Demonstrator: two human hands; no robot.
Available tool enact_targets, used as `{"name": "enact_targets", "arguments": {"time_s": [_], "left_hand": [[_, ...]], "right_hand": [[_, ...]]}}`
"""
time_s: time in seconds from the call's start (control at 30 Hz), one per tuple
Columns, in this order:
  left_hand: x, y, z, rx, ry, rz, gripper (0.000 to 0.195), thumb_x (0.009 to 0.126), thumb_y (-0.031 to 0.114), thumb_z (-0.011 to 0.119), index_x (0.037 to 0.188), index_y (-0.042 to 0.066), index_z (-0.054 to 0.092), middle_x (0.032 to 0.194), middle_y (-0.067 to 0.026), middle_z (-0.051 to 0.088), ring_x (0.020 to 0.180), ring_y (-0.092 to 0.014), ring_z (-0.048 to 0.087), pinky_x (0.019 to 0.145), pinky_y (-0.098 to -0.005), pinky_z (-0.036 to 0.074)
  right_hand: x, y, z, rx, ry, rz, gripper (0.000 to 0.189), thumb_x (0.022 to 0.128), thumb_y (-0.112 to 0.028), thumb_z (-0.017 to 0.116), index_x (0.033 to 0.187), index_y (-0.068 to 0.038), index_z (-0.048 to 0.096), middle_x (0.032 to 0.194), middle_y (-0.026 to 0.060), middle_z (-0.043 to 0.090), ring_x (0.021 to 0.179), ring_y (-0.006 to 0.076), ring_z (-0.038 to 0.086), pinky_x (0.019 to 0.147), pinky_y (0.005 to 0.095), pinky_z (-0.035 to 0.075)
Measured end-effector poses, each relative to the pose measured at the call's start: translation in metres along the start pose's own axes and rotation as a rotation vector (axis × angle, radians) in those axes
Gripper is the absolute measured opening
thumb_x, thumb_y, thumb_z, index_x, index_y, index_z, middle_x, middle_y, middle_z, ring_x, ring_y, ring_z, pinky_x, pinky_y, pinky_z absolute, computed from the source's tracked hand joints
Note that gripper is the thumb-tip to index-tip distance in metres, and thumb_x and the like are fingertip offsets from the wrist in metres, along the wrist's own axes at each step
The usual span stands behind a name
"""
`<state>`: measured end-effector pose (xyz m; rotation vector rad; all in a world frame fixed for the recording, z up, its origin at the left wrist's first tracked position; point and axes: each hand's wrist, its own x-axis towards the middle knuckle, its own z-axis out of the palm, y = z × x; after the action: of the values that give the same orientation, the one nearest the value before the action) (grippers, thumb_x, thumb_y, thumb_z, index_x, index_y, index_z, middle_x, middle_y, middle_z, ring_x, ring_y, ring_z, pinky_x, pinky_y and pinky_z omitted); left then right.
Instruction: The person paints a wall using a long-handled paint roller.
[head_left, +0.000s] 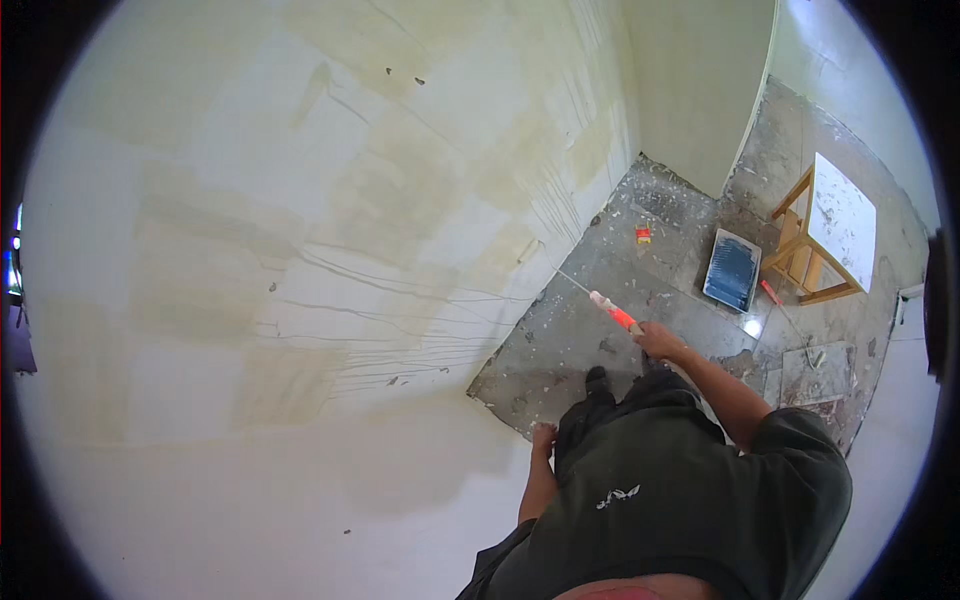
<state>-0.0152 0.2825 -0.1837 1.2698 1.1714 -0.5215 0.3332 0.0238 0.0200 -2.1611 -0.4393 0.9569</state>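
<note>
My right hand (658, 340) is closed around the end of the orange handle of a paint roller (615, 311). The tool's thin metal rod reaches up and left to the wall, where a slim roller head (529, 251) lies at the low part of the patchy painted wall (420, 187). Dark cracks or streaks run across that wall, among damp-looking yellowish patches. My left hand (544, 435) hangs low beside my dark trousers, near the wall, and seems to hold nothing; its fingers are too small to make out.
On the paint-spotted floor (585, 337) lie a paint tray (732, 271) with a dark blue inside, a small red and yellow object (643, 234), and a second roller (772, 294) with a red handle. A wooden stool (844, 217) with a white, spotted top stands at the right.
</note>
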Motion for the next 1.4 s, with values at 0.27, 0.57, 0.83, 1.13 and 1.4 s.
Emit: {"name": "enact_targets", "arguments": {"time_s": [0.27,0.57,0.83,1.13,1.4], "left_hand": [[-0.031,-0.008,-0.011,0.408,0.072,0.1,0.014,0.078,0.02,0.043,0.084,0.013,0.055,0.072,-0.0037,0.052,0.067,-0.017,0.052,0.054,-0.035,0.041],[0.0,0.008,-0.046,-0.051,0.01,-0.148,0.02,0.077,0.021,0.048,0.08,0.003,0.056,0.068,-0.0083,0.054,0.054,-0.02,0.049,0.049,-0.0328,0.039],[0.033,0.093,-0.072,-0.01,-0.095,0.001,0.018,0.078,0.021,0.043,0.091,0.008,0.045,0.078,-0.0087,0.052,0.063,-0.022,0.053,0.057,-0.0337,0.042],[0.028,0.091,-0.085,-0.02,-0.047,0.122,0.019,0.077,0.013,0.043,0.095,0.007,0.046,0.067,-0.0073,0.05,0.055,-0.022,0.052,0.047,-0.0341,0.041],[0.076,-0.023,-0.12,-0.068,-0.147,-0.019,0.03,0.076,0.025,0.049,0.1,0.008,0.05,0.086,-0.0098,0.051,0.075,-0.027,0.052,0.059,-0.0396,0.041]], "right_hand": [[0.019,-0.005,0.024,-0.042,-0.03,0.061,0.029,0.076,-0.022,0.053,0.095,-0.001,0.055,0.082,0.0208,0.059,0.075,0.0331,0.059,0.064,0.0416,0.044],[-0.091,-0.103,-0.003,-0.003,0.015,0.141,0.03,0.078,-0.021,0.053,0.1,0.0,0.053,0.089,0.022,0.057,0.086,0.0372,0.054,0.072,0.042,0.04],[-0.121,-0.123,0.016,-0.026,0.084,0.041,0.031,0.078,-0.023,0.053,0.098,0.001,0.053,0.082,0.0196,0.058,0.078,0.0305,0.056,0.068,0.0389,0.041],[-0.047,-0.062,0.074,-0.145,0.076,0.101,0.029,0.077,-0.024,0.055,0.092,0.001,0.055,0.078,0.0207,0.059,0.077,0.0351,0.057,0.069,0.0437,0.042],[-0.054,-0.071,0.09,-0.174,0.115,0.045,0.028,0.077,-0.024,0.054,0.092,0.0,0.056,0.083,0.0217,0.059,0.08,0.0377,0.056,0.071,0.0439,0.042]]}}
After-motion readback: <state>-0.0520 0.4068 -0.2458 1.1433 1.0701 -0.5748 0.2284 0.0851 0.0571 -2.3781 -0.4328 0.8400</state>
